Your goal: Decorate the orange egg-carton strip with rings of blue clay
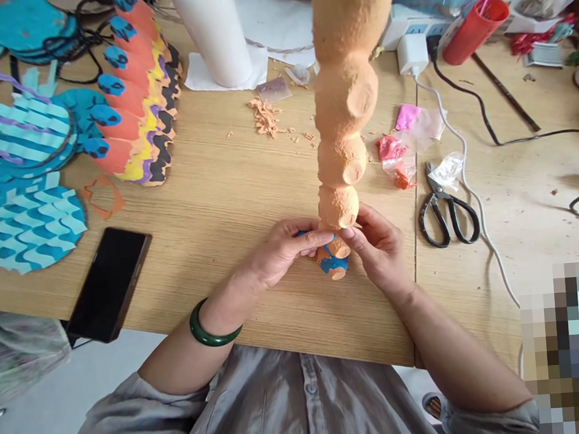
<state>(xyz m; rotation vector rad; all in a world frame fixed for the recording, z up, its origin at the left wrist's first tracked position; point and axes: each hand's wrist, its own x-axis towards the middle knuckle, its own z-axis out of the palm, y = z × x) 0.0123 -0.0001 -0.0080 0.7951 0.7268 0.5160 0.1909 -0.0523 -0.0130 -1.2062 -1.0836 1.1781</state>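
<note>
Two hands hold a lumpy orange column (pixel 342 114) upright over a wooden table (pixel 190 283). Fingers of the left hand (pixel 283 252) lie nearly straight across its blue-patched bottom end (pixel 333 263), gripping it, while the right hand (pixel 377 250) pinches just above with bent fingertips. A green bangle (pixel 212 325) circles the left wrist. Scissors (pixel 448 216) lie to the right, orange shavings (pixel 265 116) ahead, and a phone (pixel 108 284) and paper cutouts (pixel 137 102) to the left.

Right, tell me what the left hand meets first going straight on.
The orange figure, which the left hand seems to touch; the right hand lies just beyond, though depth is unclear.
</note>
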